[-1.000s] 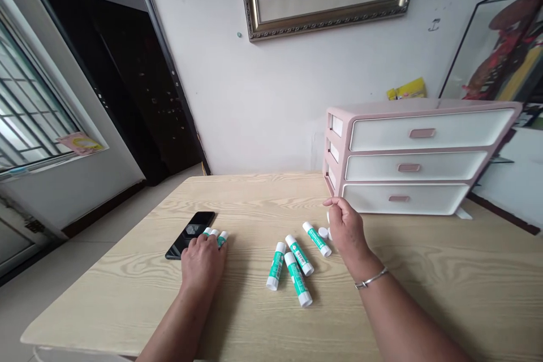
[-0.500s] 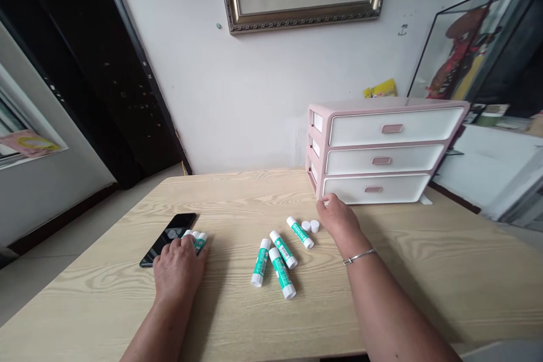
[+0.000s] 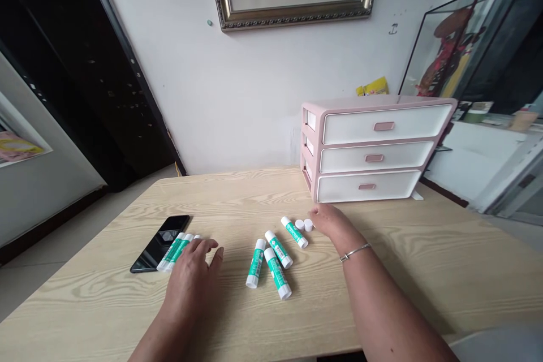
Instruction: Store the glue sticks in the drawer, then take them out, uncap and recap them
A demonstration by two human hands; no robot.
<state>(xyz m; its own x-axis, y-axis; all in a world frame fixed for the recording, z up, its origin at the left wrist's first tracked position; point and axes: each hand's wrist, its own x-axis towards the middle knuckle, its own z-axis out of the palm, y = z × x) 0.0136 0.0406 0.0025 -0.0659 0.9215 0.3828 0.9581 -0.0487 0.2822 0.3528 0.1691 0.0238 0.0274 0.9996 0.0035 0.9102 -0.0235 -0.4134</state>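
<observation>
My left hand (image 3: 194, 271) hovers over the table with thumb and fingers apart, holding nothing. Beside it, partly covered by the fingers, green-and-white glue sticks (image 3: 175, 252) lie side by side against a black phone (image 3: 153, 246). In the middle of the table are several more glue sticks (image 3: 278, 273), lying loose at different angles. My right hand (image 3: 331, 222), with a bracelet at the wrist, has its fingers curled together just right of two small white caps (image 3: 308, 225). Its fingertips are mostly hidden, so what they may hold does not show.
A pink-and-white drawer unit (image 3: 367, 186) stands at the table's back right, close behind my right hand. Behind it shows a yellow packet (image 3: 373, 86). A framed picture (image 3: 292, 18) hangs on the wall, and a glass case (image 3: 449, 51) is at the right.
My left hand has let go of the glue sticks by the phone and moved right, its fingers spreading. My right hand has drawn slightly nearer, down toward the caps. The view has shifted a little.
</observation>
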